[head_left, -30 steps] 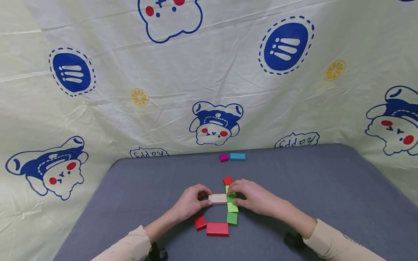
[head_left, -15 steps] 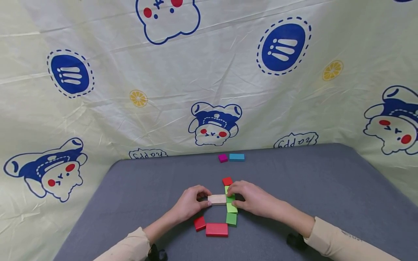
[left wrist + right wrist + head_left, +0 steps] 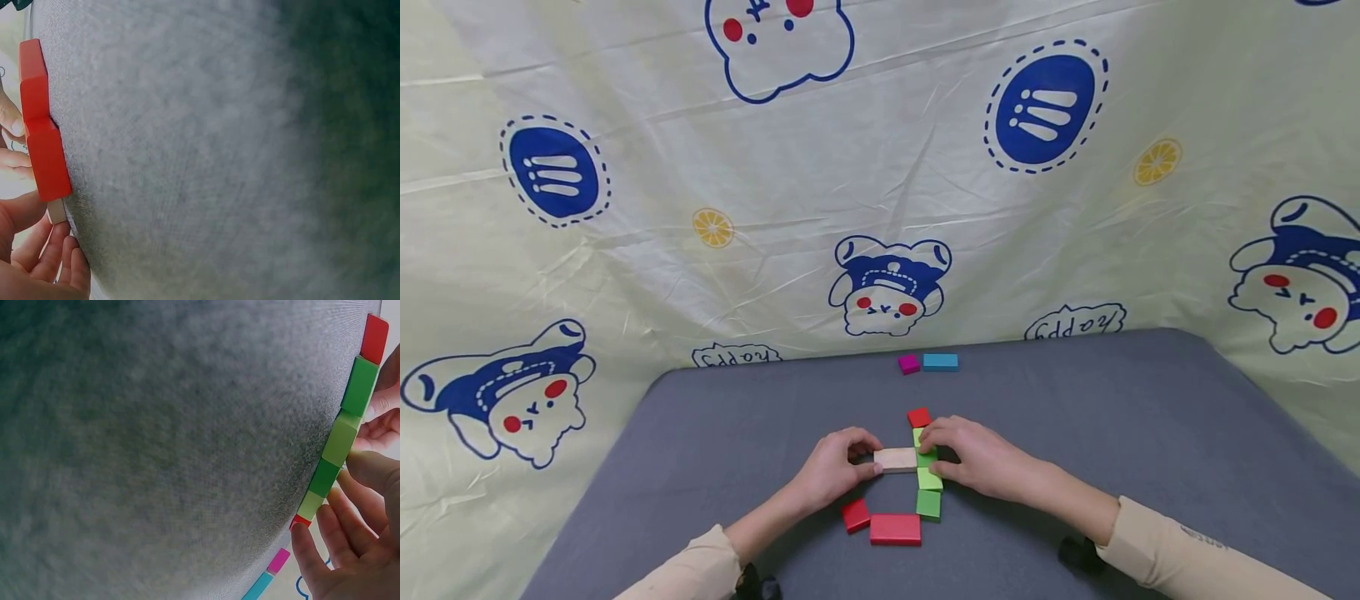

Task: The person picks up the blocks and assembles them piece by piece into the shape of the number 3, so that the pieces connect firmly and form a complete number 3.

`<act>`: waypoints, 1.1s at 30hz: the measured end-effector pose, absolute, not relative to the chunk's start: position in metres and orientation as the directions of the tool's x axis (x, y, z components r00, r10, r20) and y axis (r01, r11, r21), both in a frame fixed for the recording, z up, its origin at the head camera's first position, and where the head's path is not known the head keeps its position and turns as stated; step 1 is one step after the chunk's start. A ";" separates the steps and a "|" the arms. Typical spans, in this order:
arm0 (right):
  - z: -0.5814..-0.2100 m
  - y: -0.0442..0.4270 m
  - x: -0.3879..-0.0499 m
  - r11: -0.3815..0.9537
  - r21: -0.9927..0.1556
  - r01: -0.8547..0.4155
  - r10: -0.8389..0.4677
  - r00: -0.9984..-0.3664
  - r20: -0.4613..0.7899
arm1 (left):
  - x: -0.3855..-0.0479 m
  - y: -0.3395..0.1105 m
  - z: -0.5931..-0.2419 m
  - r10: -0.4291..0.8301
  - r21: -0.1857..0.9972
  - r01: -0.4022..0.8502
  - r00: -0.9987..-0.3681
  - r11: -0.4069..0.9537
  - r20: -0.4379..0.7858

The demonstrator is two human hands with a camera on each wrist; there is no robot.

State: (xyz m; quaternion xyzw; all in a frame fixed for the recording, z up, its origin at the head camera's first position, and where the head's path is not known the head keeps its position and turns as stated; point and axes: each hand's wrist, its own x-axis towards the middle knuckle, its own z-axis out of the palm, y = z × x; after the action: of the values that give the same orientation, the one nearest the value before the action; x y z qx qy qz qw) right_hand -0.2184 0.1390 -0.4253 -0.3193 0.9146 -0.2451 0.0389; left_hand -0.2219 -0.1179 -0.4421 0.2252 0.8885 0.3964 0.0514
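In the head view my left hand [image 3: 838, 467] pinches the left end of a plain wooden block [image 3: 895, 460] between thumb and fingers. The block's right end meets a row of green blocks. My right hand [image 3: 985, 458] holds the row from the right, its thumb and fingertips about a green block [image 3: 927, 457]. Beyond that, a light green block [image 3: 917, 435] is partly covered by fingers, with a small red block [image 3: 918, 417] at the far end. Nearer lie another light green block [image 3: 929, 478] and another green block [image 3: 928, 505]. The left wrist view shows the wooden block [image 3: 57, 211] behind red ones.
A long red block [image 3: 895, 530] lies at the row's near end, with a tilted red block [image 3: 855, 516] touching its left. At the table's back edge are a magenta block [image 3: 909, 363] and a blue block [image 3: 940, 362]. A printed curtain [image 3: 775, 275] hangs behind the grey table [image 3: 1075, 400].
The head view has shifted slightly, so everything sits a little further left in it. Both hands keep their places on the blocks, and no block has visibly moved.
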 end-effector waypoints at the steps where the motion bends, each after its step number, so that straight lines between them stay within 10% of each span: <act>1: -0.425 0.139 -0.218 0.676 -0.471 -0.566 -0.604 -0.793 0.086 | -0.222 -0.118 -0.442 0.442 0.730 0.358 -0.893 0.582 0.086; 33: -0.425 0.139 -0.216 0.691 -0.479 -0.540 -0.588 -0.807 0.061 | -0.273 -0.123 -0.415 0.437 0.727 0.355 -0.896 0.588 0.083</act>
State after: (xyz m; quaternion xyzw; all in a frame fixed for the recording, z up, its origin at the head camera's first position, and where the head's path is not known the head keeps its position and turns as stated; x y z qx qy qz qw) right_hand -0.2160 0.1394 -0.4250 -0.3072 0.9183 -0.2448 0.0485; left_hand -0.2730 -0.1229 -0.4148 0.2225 0.8896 0.3955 0.0521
